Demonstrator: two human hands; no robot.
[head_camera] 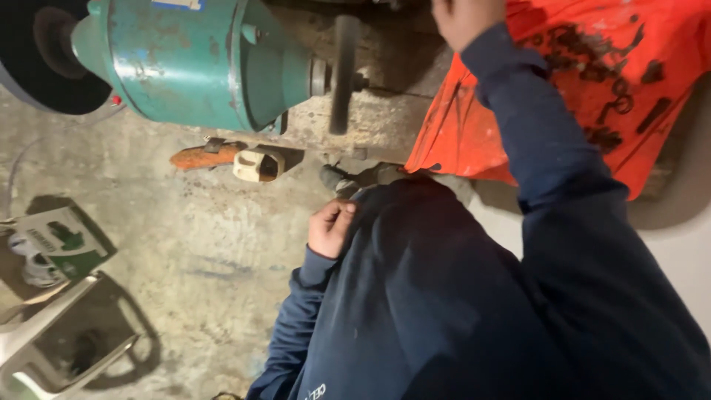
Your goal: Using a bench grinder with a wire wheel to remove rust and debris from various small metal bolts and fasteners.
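- Closest to the camera is my own dark blue sweatshirt (444, 311), filling the whole 5 o'clock part of the view.
- My left hand (331, 227) sits right at the middle, curled into a loose fist against the edge of the sweatshirt. Grip looks closed, but I can't make out anything inside it.
- My right hand (466, 18) is way up at 12 o'clock, arm stretched out in the blue sleeve. Only the back of the hand shows and the fingers are cut off by the frame edge, so I honestly can't tell if that grip is open or closed.
- Just beside that hand, at 1 to 2 o'clock, is an orange cloth (585, 81) with a bunch of dark metal bits (600, 74) scattered on it.
- Over at 11 o'clock is a green bench grinder motor (200, 59), with a thin dark wheel (343, 70) on its shaft, near my right hand but not touching it.
- Below the grinder, around 10 o'clock from my left hand, an orange-handled tool (200, 155) and a cream plastic piece (258, 164) lie touching on the concrete floor (200, 244).
- At 9 o'clock there's a green and white box (63, 241), and at 8 o'clock a pale plastic chair (52, 341).
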